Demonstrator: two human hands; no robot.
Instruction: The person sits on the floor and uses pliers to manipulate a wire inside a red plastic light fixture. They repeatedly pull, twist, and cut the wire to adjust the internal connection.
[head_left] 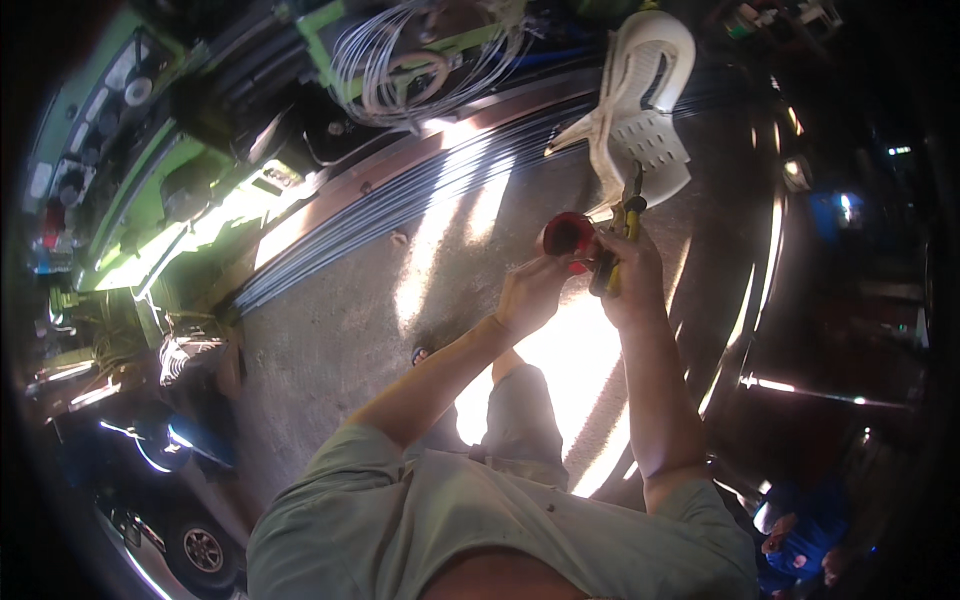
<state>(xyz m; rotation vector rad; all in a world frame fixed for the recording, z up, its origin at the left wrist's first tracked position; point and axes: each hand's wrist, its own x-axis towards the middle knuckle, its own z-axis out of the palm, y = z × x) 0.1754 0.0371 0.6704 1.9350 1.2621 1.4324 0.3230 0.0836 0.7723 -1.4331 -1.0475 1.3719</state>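
Both of my hands are raised close together in front of me, over the floor. My left hand (532,292) is closed around a red round piece (553,229) with a dark hollow middle; its exact kind is unclear. In my right hand (636,275) are pliers with yellow and black handles (631,214), the dark jaws pointing away from me. The fingertips of the right hand also reach the side of the red piece. Between the hands, glare and overlapping fingers hide the finer contact.
Just beyond my hands stands a white plastic chair (652,135). Long metal rods (350,222) lie bundled along the floor, with a wire coil (385,75) above them. Green machinery (150,190) fills the left. A vehicle wheel (203,549) and a person in blue (812,535) are near the lower corners.
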